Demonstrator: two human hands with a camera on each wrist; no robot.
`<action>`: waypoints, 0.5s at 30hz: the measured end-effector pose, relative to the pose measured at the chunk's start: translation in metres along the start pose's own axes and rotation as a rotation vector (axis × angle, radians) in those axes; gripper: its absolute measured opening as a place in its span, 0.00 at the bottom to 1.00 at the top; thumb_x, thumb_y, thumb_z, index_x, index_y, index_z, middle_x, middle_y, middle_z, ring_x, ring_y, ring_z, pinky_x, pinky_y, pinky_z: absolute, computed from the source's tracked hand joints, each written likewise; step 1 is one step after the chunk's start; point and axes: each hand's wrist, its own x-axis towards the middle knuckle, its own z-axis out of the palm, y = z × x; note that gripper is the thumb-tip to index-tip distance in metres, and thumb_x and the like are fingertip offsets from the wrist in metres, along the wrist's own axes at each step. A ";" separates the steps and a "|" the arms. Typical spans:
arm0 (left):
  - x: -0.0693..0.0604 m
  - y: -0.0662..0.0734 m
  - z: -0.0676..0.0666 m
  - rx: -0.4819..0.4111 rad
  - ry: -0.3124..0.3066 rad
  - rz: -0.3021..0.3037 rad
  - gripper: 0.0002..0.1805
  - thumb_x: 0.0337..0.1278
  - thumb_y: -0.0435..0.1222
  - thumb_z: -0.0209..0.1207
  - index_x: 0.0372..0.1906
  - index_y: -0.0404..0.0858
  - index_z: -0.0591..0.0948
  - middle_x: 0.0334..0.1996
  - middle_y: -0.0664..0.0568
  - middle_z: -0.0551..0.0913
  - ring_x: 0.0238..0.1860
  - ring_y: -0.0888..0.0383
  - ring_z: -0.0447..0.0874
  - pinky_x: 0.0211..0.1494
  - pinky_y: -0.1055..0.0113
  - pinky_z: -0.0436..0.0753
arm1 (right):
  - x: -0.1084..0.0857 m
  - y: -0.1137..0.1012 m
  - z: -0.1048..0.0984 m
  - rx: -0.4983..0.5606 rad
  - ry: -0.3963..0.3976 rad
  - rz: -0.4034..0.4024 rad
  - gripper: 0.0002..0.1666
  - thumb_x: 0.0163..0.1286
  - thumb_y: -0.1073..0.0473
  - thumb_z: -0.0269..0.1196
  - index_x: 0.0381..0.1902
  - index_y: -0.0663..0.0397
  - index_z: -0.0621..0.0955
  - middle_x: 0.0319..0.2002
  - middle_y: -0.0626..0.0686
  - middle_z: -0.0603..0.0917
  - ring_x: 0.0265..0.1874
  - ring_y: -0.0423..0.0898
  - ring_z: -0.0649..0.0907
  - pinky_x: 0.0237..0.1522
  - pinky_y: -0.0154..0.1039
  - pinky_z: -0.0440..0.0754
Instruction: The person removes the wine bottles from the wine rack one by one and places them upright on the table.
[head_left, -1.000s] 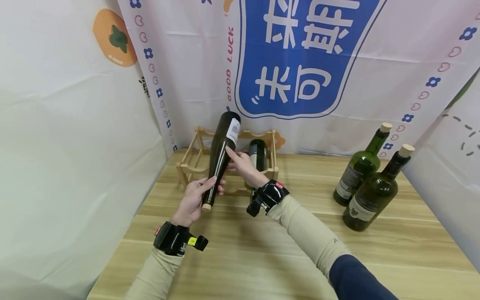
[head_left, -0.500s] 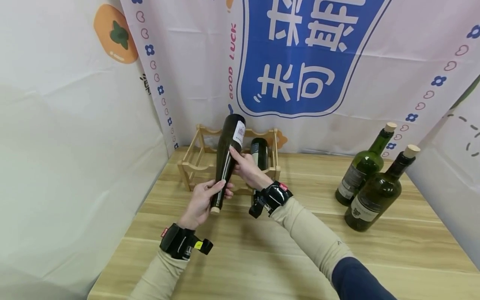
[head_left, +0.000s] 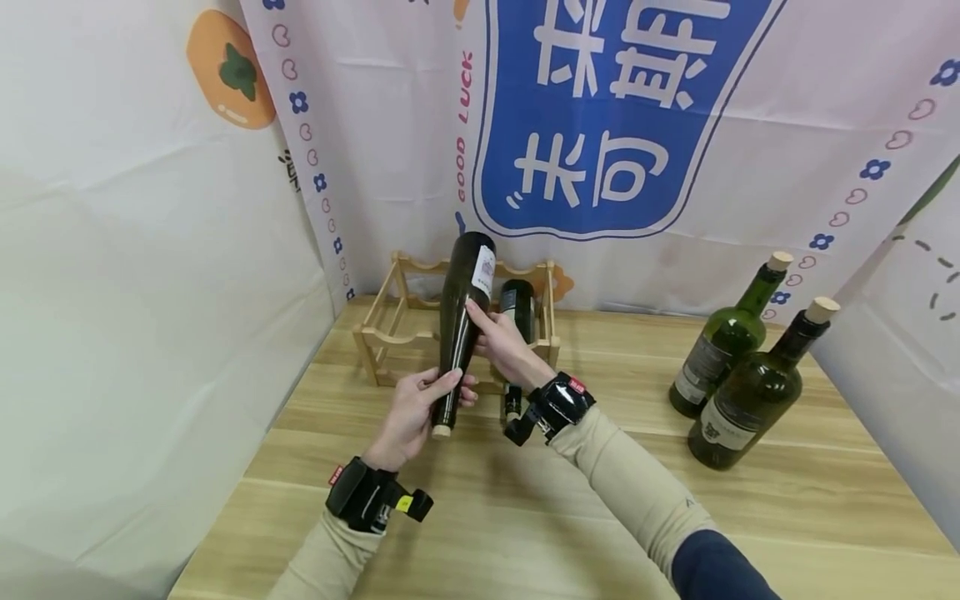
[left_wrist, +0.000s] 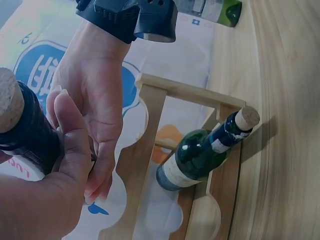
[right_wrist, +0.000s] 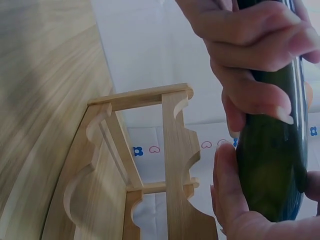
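A dark corked wine bottle (head_left: 457, 312) with a white label is held tilted above a wooden wine rack (head_left: 375, 337), its base toward the wall and its cork toward me. My left hand (head_left: 408, 408) grips the bottle's neck, thumb on top. Farther up, my right hand (head_left: 506, 346) grips the body near the label. In the right wrist view, fingers of both hands wrap the green glass (right_wrist: 272, 165). Another wine bottle (left_wrist: 192, 160) lies in the rack's right-hand slot, cork facing forward; in the head view my right hand partly hides it.
Two green corked bottles stand on the right of the wooden table (head_left: 600, 517): a rear one (head_left: 720, 350) and a front one (head_left: 746, 404). A printed cloth (head_left: 390, 125) hangs close behind the rack, and a white sheet (head_left: 150, 333) borders the left side.
Both hands have shifted the held bottle rightward and slightly toward me over the rack, and it tilts less sideways. The bottle in the rack stays put.
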 end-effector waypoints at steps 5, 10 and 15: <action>0.000 -0.001 0.007 0.012 0.005 0.018 0.19 0.66 0.35 0.57 0.52 0.22 0.75 0.35 0.50 0.88 0.34 0.60 0.87 0.47 0.68 0.86 | -0.005 -0.004 -0.003 -0.019 0.025 0.004 0.35 0.75 0.43 0.50 0.64 0.69 0.65 0.51 0.60 0.78 0.44 0.45 0.83 0.60 0.46 0.79; 0.001 -0.002 0.013 0.013 0.000 0.038 0.18 0.66 0.35 0.57 0.51 0.22 0.76 0.36 0.48 0.87 0.33 0.60 0.87 0.47 0.68 0.86 | -0.008 -0.009 -0.005 -0.013 0.038 -0.006 0.35 0.76 0.44 0.50 0.63 0.69 0.65 0.47 0.57 0.79 0.41 0.43 0.83 0.55 0.42 0.81; 0.002 -0.004 0.017 -0.006 -0.011 0.020 0.20 0.67 0.34 0.56 0.54 0.21 0.73 0.35 0.50 0.87 0.33 0.60 0.87 0.46 0.68 0.86 | -0.011 -0.010 -0.010 -0.030 0.042 -0.001 0.34 0.76 0.44 0.49 0.62 0.70 0.66 0.43 0.55 0.79 0.38 0.42 0.83 0.49 0.39 0.83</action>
